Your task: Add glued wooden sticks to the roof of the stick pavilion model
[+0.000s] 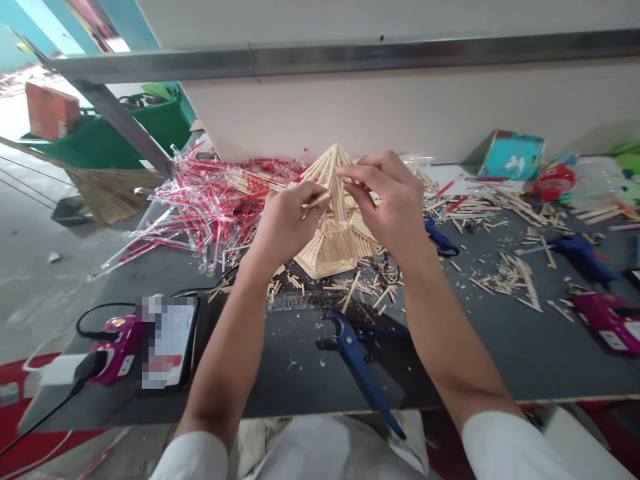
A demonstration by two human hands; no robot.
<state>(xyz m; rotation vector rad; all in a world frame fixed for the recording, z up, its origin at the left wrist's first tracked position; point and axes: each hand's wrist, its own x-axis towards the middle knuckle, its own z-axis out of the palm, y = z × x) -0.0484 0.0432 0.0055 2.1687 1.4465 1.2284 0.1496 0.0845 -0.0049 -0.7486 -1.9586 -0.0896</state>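
A pyramid-shaped model of glued wooden sticks (327,253) stands on the dark worktop, its peak between my hands. My left hand (287,227) pinches a short wooden stick (316,205) against the model's near side. My right hand (390,200) grips the upper sticks of the model from the right, with fingers reaching towards the peak. Both forearms come in from the bottom of the view. My hands hide part of the model's upper half.
Red-and-clear wrapped sticks (200,207) are heaped behind on the left. Blue-handled cutters (357,353) lie in front, near a ruler (310,301). Loose stick pieces are scattered to the right, among glue guns (580,257). A phone (167,340) lies left.
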